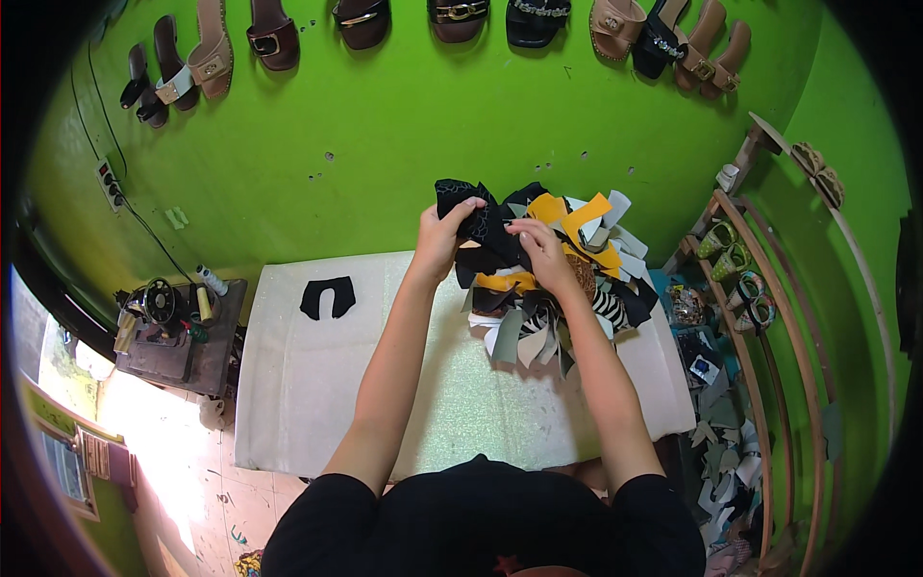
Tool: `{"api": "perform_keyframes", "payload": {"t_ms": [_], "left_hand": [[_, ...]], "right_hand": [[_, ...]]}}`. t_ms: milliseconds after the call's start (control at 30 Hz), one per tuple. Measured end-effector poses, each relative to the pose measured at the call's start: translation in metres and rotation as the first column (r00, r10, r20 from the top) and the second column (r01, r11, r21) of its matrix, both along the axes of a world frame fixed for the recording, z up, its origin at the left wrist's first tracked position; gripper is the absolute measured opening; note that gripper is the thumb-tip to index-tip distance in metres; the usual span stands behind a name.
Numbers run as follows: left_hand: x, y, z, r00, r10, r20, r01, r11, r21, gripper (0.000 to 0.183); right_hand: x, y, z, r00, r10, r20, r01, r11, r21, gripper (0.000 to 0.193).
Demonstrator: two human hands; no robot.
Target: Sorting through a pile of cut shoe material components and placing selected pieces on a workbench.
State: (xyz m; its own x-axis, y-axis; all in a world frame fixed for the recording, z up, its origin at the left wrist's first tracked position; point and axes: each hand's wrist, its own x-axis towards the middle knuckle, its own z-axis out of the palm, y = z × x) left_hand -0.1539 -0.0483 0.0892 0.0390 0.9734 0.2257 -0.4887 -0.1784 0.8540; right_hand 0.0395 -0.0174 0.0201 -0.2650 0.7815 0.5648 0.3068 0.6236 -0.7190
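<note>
While the left hand [444, 236] clamps its grip on a patterned black piece [478, 229] by the scrap pile [608, 304], apparently sorting, the right hand [545, 256] has an unclear grip; parting pieces next calls for steadiness.

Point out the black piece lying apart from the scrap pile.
The U-shaped black piece, flat on the left of the table. The patterned black piece is held in the left hand; others sit in the scrap pile.
</note>
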Motion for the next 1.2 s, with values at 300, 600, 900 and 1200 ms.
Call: {"api": "perform_keyframes", "payload": {"t_ms": [300, 600, 900, 1200], "left_hand": [[-0.045, -0.028, -0.028, 0.993, -0.035, 0.111, 0.046, 0.995, -0.093, 0.021], [-0.088, -0.054, -0.059, 0.980, -0.117, -0.158, 0.067, 0.955, -0.289, 0.028], [-0.101, -0.084, -0.083, 0.975, 0.059, -0.216, -0.121, 0.951, -0.285, 0.062], [-0.134, -0.099, -0.097, 0.952, -0.097, 0.290, 0.205, 0.905, -0.372, 0.042]], "right_hand": [[-0.055, -0.073, 0.016, 0.937, 0.126, -0.325, -0.232, 0.921, -0.313, 0.015], [-0.097, -0.090, 0.013, 0.795, 0.069, -0.602, -0.290, 0.916, -0.277, 0.027], [-0.147, -0.120, 0.033, 0.783, 0.136, -0.607, -0.409, 0.847, -0.338, 0.009], [-0.182, -0.125, -0.037, 0.983, -0.046, -0.179, -0.044, 0.883, -0.468, 0.016]]}}
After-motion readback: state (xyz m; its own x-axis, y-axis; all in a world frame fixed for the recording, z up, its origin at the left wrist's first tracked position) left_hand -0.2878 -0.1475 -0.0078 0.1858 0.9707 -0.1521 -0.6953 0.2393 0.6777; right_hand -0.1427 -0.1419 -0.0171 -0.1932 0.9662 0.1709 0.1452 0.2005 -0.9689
